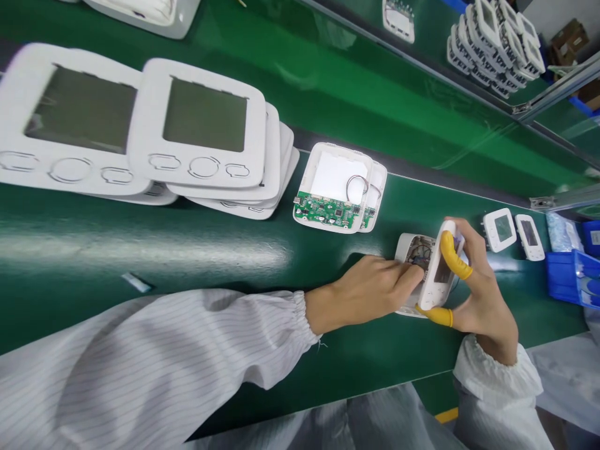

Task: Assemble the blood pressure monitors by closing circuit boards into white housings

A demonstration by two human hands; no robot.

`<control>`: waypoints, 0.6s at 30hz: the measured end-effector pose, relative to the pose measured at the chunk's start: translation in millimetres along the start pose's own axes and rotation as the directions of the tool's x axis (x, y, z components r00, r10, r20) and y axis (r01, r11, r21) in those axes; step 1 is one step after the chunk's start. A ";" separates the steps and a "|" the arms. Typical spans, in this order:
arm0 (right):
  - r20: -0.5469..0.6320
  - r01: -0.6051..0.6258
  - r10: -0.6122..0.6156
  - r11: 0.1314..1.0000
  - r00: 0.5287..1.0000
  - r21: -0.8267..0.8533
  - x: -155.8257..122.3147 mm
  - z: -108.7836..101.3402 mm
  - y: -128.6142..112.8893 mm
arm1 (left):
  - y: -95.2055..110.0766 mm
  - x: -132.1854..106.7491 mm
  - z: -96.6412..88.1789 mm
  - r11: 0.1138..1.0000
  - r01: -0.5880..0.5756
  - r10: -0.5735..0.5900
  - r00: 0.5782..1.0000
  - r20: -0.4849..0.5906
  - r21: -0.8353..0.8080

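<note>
My right hand [487, 294], with yellow finger cots on thumb and forefinger, grips a white front panel [434, 284] by its edges. The panel has a dark screen and stands tilted up on edge. Beside it a white housing [407, 244] sits on the bench, its inside showing wires. My left hand [370, 290] reaches into the gap between panel and housing with its fingers bent together; the fingertips are partly hidden, and what they hold cannot be made out.
White faceplates with grey screens [206, 119] lie stacked at left. White shells with green circuit boards [328, 209] lie mid-bench. Two small screen units [499, 229] and blue bins [567, 278] are at right. A glass-fronted divider [403, 56] runs behind; stacked units [492, 44] stand beyond it.
</note>
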State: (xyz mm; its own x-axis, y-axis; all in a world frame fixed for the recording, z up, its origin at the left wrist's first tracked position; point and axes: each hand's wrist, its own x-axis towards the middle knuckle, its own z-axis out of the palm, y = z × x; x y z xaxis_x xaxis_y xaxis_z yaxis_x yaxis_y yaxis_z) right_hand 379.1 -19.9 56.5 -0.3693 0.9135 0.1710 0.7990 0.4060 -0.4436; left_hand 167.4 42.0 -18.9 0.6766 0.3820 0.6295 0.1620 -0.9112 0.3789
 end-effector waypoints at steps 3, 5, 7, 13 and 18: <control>0.014 -0.022 0.023 1.000 1.000 -0.017 -0.1 -0.3 -1.3 | -0.7 -1.1 0.9 1.000 0.008 -0.008 1.000 0.028 0.004; 0.022 -0.015 0.016 0.999 1.000 -0.028 -0.3 -1.2 -1.6 | -1.2 -2.0 1.5 1.000 0.005 -0.006 0.999 0.032 0.007; 0.025 0.003 -0.002 0.999 1.000 -0.038 -0.4 -2.3 -1.5 | -1.6 -2.6 2.0 1.000 0.005 -0.005 1.000 0.022 0.011; 0.011 0.032 -0.032 0.998 0.999 -0.054 -0.5 -2.0 2.1 | -2.2 -3.5 2.0 0.999 0.045 -0.044 0.998 0.045 -0.014; -0.008 0.068 -0.068 0.998 0.998 -0.012 -0.4 -2.1 7.3 | -3.7 -5.1 -3.4 0.990 0.102 -0.094 0.992 0.085 -0.098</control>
State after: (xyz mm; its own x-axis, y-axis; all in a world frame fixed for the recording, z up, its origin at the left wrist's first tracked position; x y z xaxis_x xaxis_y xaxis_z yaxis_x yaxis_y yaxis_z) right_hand 386.1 -17.3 54.9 -0.4188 0.8841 0.2075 0.7779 0.4671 -0.4202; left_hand 160.8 43.9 -21.2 0.7172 0.4511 0.5311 0.1588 -0.8479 0.5058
